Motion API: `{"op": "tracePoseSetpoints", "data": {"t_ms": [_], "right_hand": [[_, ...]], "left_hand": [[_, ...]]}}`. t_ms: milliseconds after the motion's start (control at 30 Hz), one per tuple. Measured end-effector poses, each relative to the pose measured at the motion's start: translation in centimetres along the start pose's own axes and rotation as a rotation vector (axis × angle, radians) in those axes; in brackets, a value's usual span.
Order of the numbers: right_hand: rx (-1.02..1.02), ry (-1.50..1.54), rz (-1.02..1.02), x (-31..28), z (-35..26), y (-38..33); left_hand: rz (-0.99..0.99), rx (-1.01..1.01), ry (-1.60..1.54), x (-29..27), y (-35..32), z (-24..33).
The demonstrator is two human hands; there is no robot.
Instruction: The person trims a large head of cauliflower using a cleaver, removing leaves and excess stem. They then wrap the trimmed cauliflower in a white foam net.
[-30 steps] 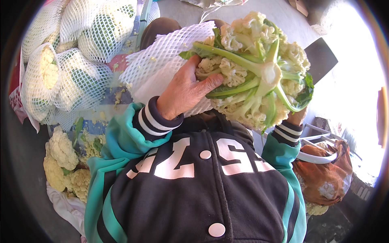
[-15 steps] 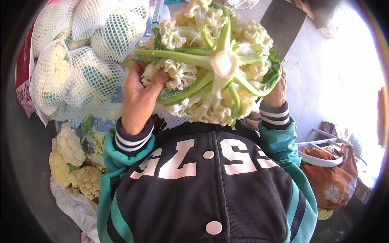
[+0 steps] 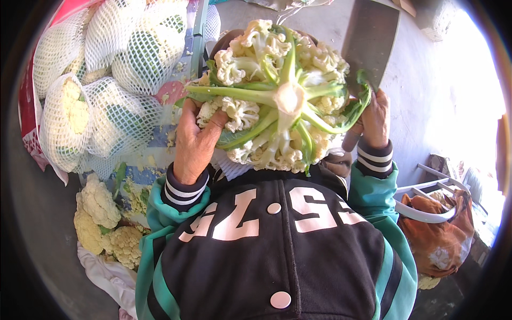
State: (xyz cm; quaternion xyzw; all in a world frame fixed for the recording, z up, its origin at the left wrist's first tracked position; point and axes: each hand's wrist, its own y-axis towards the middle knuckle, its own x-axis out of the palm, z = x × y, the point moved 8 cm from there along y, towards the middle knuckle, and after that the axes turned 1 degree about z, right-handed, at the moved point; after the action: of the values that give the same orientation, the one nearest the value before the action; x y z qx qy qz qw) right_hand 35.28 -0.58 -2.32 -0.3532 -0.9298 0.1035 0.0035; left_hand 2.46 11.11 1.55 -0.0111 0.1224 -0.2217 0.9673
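A large cauliflower with green stalks is held upside down in front of my chest, its cut stem facing me. My left hand grips its left side, fingers pressed into the white florets. My right hand is closed around the handle of a broad cleaver, whose flat blade stands upright just right of the cauliflower and touches its outer green leaf.
Several cauliflowers in white foam netting are piled at the upper left. Bare trimmed cauliflower heads lie at the lower left on a white cloth. An orange-brown bag and a white plastic frame sit at the right on grey concrete.
The cauliflower has turned so its stem faces me squarely. The cleaver blade has risen into view at the upper right, and my right hand now shows beside the head.
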Motion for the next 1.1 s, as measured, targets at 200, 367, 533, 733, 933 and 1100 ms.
{"op": "tracePoseSetpoints", "data": {"t_ms": [200, 367, 533, 733, 933, 1100], "right_hand": [[0.024, 0.163, 0.067, -3.4, -1.7, 0.6], [0.106, 0.176, 0.124, -5.1, -1.1, 0.0], [-0.002, 0.164, 0.092, -4.0, -3.2, -0.8], [-0.054, -0.273, 0.150, -1.8, -6.7, -1.9], [-0.682, -0.718, 0.155, 3.7, -11.6, -5.2], [-1.151, -0.813, -0.053, 8.6, -13.6, -10.0]], "left_hand": [[0.060, 0.015, 0.027, -1.1, 1.1, -0.8], [0.012, -0.005, 0.220, -1.3, 1.6, -0.2], [0.089, -0.091, 0.664, -3.1, 1.5, 1.5], [0.309, 0.543, 0.612, -1.3, -0.5, 8.3], [-0.067, 0.859, 0.597, 5.7, -2.5, 9.1], [-0.113, 0.890, 0.703, 7.0, -3.8, 7.6]]}}
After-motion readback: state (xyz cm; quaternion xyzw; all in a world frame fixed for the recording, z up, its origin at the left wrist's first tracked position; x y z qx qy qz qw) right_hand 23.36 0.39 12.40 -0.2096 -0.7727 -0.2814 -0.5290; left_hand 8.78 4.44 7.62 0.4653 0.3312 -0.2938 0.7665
